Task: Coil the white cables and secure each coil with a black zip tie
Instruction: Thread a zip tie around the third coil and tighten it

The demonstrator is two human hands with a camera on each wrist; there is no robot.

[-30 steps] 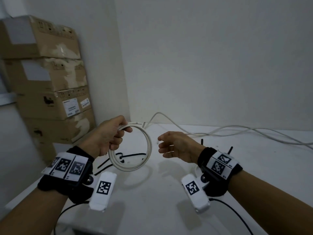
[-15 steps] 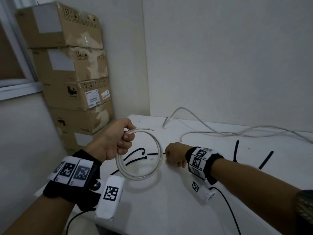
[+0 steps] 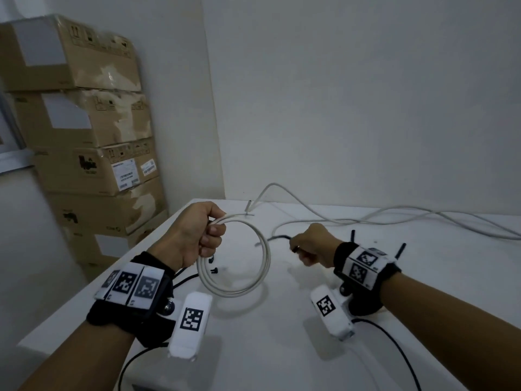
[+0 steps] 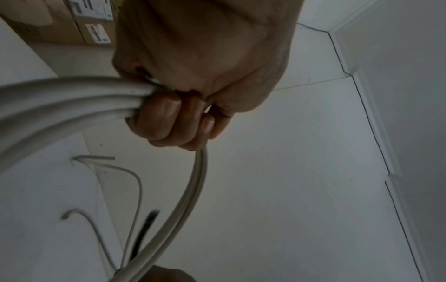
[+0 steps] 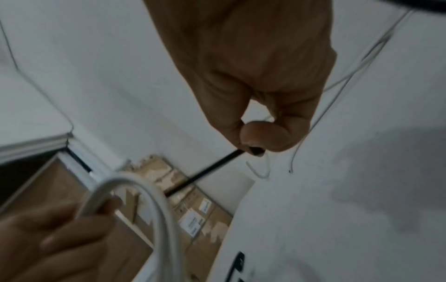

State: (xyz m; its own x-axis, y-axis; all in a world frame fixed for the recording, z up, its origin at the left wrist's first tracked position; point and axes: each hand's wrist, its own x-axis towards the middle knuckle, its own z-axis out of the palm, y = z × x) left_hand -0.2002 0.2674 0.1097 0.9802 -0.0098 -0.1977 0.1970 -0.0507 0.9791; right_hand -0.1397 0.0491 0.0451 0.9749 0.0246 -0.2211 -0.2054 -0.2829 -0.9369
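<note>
My left hand [image 3: 201, 235] grips the top of a coiled white cable [image 3: 255, 277] and holds the ring upright above the white table [image 3: 253, 348]. The left wrist view shows its fingers [image 4: 169, 116] curled round the bundled cable strands [image 4: 72, 95]. To the right of the coil, my right hand [image 3: 310, 245] pinches a black zip tie [image 3: 279, 237] whose free end points left toward the ring. In the right wrist view the thumb and forefinger [image 5: 255, 137] clamp the zip tie [image 5: 210, 169] near one end, with the coil [image 5: 154, 200] blurred in front.
Loose white cables [image 3: 394, 218] trail across the back of the table to the right edge. More black zip ties [image 3: 400, 249] lie behind my right wrist, and others [image 3: 214, 270] under the coil. Stacked cardboard boxes [image 3: 93, 165] stand left of the table against the wall.
My right hand reached down to the table, closed on a black zip tie and has lifted it toward the coil. The left hand kept holding the coil about in place.
</note>
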